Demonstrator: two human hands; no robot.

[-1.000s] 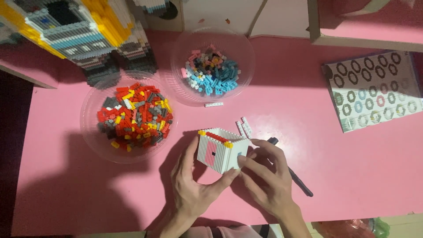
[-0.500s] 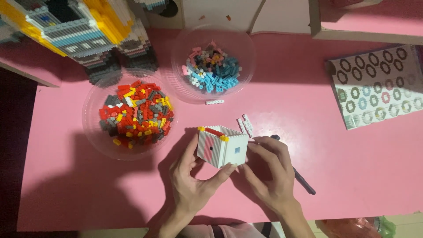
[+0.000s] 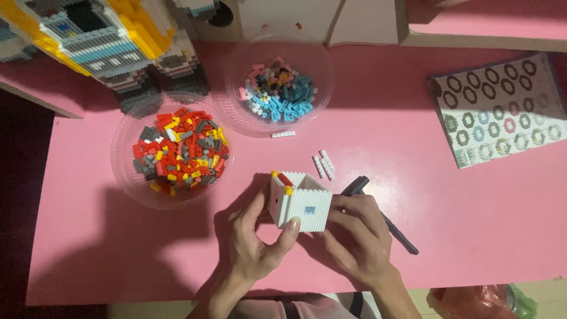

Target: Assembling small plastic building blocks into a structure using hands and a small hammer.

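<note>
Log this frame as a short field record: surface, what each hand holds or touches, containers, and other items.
surface: pink table
left hand: grips white brick box, thumb on its front
right hand: supports the box's right side
box detail: hollow, open top, red and yellow bricks at one corner
left bowl: red, yellow, grey bricks
upper bowl: blue, pink, grey bricks
loose items: white brick strips, black tool
other: patterned sheet, large brick model

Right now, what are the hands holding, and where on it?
Both hold the white brick box: the left hand at its left side and lower front edge, the right hand at its right side.
</note>
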